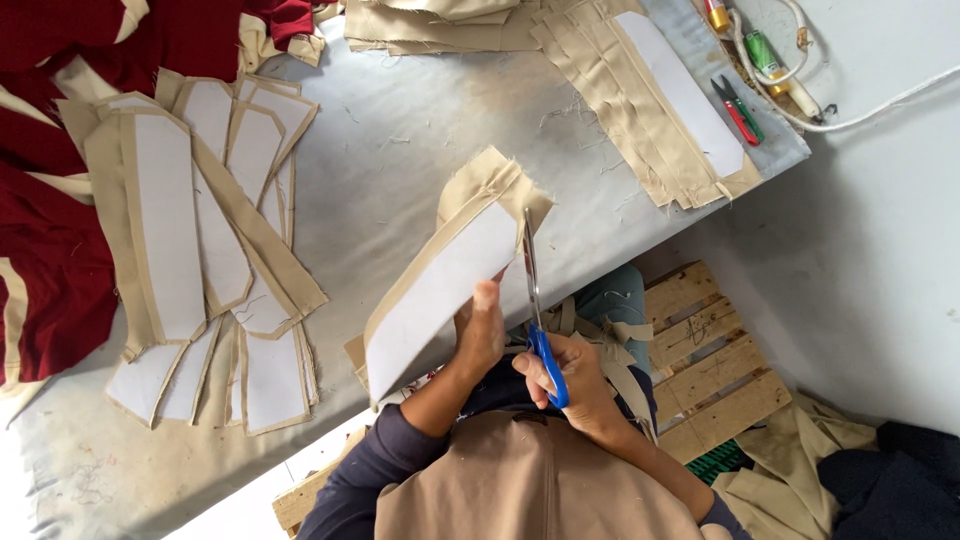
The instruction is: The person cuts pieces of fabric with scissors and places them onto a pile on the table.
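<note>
Held the tan fabric piece (455, 265) up off the tabletop (420, 140) with the left hand (480, 330), grip closed on its lower right edge, white backing facing up. Probably kept raised and tilted like that so the blades could run along the right-hand edge without snagging the cloth underneath.

Right hand (575, 385) wrapped shut around the blue-handled scissors (535, 300), blades pointing away from the body and lying right against the piece's edge.

Stacked more of the same tan-and-white pieces (200, 240) fanned out at left, just beside the dark red cloth (50, 260). Another tan pile (660, 110) at upper right, with small red and green snips (738, 108) next to it.

No real containers anywhere, just loose piles. Trimmed strips (610, 340) draped over the lap, wooden pallet (710, 360) below.
</note>
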